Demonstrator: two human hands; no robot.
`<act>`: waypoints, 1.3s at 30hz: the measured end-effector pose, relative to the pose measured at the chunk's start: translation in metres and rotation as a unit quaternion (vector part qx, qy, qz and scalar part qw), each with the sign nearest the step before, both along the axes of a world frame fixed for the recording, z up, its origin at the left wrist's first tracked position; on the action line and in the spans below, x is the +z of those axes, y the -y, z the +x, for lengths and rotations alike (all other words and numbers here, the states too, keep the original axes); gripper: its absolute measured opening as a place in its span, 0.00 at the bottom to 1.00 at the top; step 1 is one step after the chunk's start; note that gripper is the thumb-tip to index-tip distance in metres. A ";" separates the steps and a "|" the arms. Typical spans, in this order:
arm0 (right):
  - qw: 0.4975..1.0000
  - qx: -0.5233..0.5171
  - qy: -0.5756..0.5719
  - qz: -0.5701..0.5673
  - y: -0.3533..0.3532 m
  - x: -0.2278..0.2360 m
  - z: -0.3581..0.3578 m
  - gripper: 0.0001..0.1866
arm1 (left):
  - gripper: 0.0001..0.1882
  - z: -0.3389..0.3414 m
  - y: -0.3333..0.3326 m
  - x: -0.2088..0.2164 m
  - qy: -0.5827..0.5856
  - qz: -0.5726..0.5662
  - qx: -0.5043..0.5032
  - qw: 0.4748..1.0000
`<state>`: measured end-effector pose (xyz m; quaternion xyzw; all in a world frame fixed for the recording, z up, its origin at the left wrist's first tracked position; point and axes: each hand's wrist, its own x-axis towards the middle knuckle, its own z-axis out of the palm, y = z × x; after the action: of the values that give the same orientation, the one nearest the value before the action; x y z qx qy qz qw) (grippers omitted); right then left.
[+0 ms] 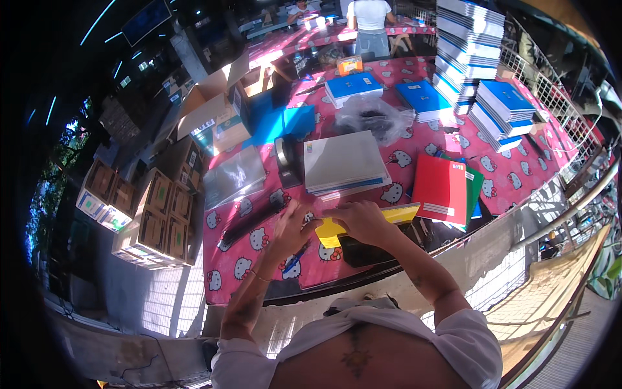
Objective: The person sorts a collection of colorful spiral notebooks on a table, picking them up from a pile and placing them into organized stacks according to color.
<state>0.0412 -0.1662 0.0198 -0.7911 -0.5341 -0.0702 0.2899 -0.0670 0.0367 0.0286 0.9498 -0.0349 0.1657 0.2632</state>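
In front of me a yellow notebook (329,235) lies at a slant, partly under my right hand (360,220), whose fingers bend over its upper edge. My left hand (295,224) is beside the notebook's left end, thumb and fingers drawn together; what they pinch, if anything, is too small to name. A flat black object (372,251) sits below the notebook. Near my left wrist lies a blue pen (295,260). Beyond my hands is a stack of notebooks with a pale grey cover on top (343,161), next to a black tape dispenser (287,162).
Red (440,188) and green notebooks (475,194) overlap at right. Clear plastic sleeves (236,175) lie left; crumpled plastic (376,120) lies farther back. A tall notebook stack (463,58) rises behind. An open carton (217,117) and stacked boxes (155,207) stand left. Another person (370,26) is far off.
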 end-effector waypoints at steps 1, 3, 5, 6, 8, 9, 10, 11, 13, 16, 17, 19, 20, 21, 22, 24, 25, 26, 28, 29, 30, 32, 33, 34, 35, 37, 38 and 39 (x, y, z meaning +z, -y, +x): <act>1.000 -0.011 0.009 0.017 0.001 0.000 0.000 0.12 | 0.13 0.005 -0.004 -0.005 0.034 -0.031 -0.026 0.999; 0.999 -0.019 0.020 0.036 0.002 -0.002 0.002 0.11 | 0.13 0.009 -0.011 -0.012 0.071 -0.062 -0.048 0.994; 0.999 -0.028 0.019 0.009 0.001 -0.010 0.005 0.09 | 0.16 0.008 -0.016 -0.013 0.036 0.017 -0.068 0.997; 0.999 -0.028 0.020 0.008 0.001 -0.011 0.007 0.09 | 0.16 0.009 -0.014 -0.011 0.037 0.016 -0.068 0.997; 0.999 -0.029 0.010 0.026 -0.001 -0.012 0.009 0.08 | 0.22 0.007 -0.007 -0.006 -0.049 0.040 -0.009 0.998; 0.999 -0.026 0.010 0.026 -0.002 -0.011 0.009 0.08 | 0.22 0.007 0.001 -0.007 -0.050 0.039 -0.007 0.998; 0.999 -0.029 0.019 0.015 -0.004 -0.009 0.009 0.08 | 0.29 0.008 0.016 -0.010 -0.030 0.131 0.059 0.989; 0.999 -0.034 0.027 0.001 -0.003 -0.008 0.008 0.08 | 0.35 0.009 0.032 -0.016 -0.011 0.219 0.121 0.968; 0.998 -0.054 0.022 -0.012 -0.004 -0.008 0.003 0.09 | 0.43 -0.003 0.049 -0.067 0.052 0.204 0.144 0.967; 0.997 -0.073 0.006 -0.035 -0.001 -0.001 0.006 0.11 | 0.34 -0.026 0.062 -0.088 0.127 0.217 0.153 0.956; 0.996 -0.069 -0.017 -0.047 0.002 0.000 0.004 0.12 | 0.34 -0.016 0.052 -0.071 0.127 0.213 0.155 0.956; 0.997 -0.057 0.052 0.013 0.011 0.003 0.003 0.13 | 0.22 0.005 0.018 -0.034 0.122 0.084 0.078 0.986; 0.988 -0.043 0.128 0.078 0.014 0.008 0.003 0.13 | 0.16 0.007 -0.001 -0.043 0.079 0.092 0.031 0.992; 0.987 -0.040 0.133 0.078 0.019 0.013 0.007 0.13 | 0.16 0.008 -0.002 -0.042 0.085 0.092 0.034 0.992; 0.996 -0.061 0.052 -0.031 0.025 0.018 0.009 0.13 | 0.17 0.007 -0.002 -0.042 0.108 0.072 0.005 0.992; 0.997 -0.056 0.013 -0.053 0.035 0.009 0.015 0.11 | 0.17 0.008 0.006 -0.033 0.127 0.046 -0.030 0.990; 0.997 -0.058 0.013 -0.056 0.037 0.006 0.017 0.11 | 0.21 0.013 0.007 -0.027 0.083 0.079 -0.013 0.993; 0.997 -0.053 0.006 -0.064 0.036 0.009 0.018 0.11 | 0.25 0.015 0.009 -0.022 0.039 0.114 0.007 0.993; 0.997 -0.047 -0.002 -0.069 0.031 0.015 0.017 0.12 | 0.30 0.018 0.025 -0.035 0.087 0.189 0.065 0.976; 0.996 -0.057 0.006 -0.075 0.029 0.016 0.016 0.12 | 0.35 0.016 0.035 -0.048 0.134 0.259 0.119 0.949; 0.994 -0.066 0.015 -0.084 0.029 0.016 0.014 0.12 | 0.35 0.004 0.047 -0.077 0.132 0.255 0.119 0.951; 0.995 -0.063 0.010 -0.078 0.028 0.012 0.010 0.12 | 0.43 -0.020 0.066 -0.132 0.132 0.200 0.105 0.965; 0.995 -0.063 0.007 -0.071 0.029 0.013 0.013 0.12 | 0.43 -0.007 0.060 -0.112 0.138 0.195 0.105 0.965; 0.995 -0.066 0.014 -0.075 0.031 0.019 0.019 0.12 | 0.42 0.014 0.044 -0.089 0.172 0.216 0.135 0.952; 0.993 -0.063 0.010 -0.104 0.029 0.019 0.018 0.12 | 0.42 0.025 0.029 -0.060 0.190 0.238 0.171 0.937; 0.988 -0.053 0.005 -0.143 0.028 0.016 0.009 0.12 | 0.41 0.029 0.027 -0.045 0.104 0.182 0.183 0.961; 0.989 -0.069 -0.006 -0.127 0.027 0.018 0.009 0.12 | 0.41 0.016 0.036 -0.069 0.124 0.211 0.117 0.962; 0.990 -0.088 -0.016 -0.113 0.028 0.018 0.011 0.12 | 0.40 0.004 0.049 -0.096 0.147 0.238 0.049 0.959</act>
<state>0.0524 -0.1941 0.0378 -0.8638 -0.4619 -0.0223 0.1997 -0.0633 -0.0121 -0.0674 0.9508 -0.0652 0.3026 0.0133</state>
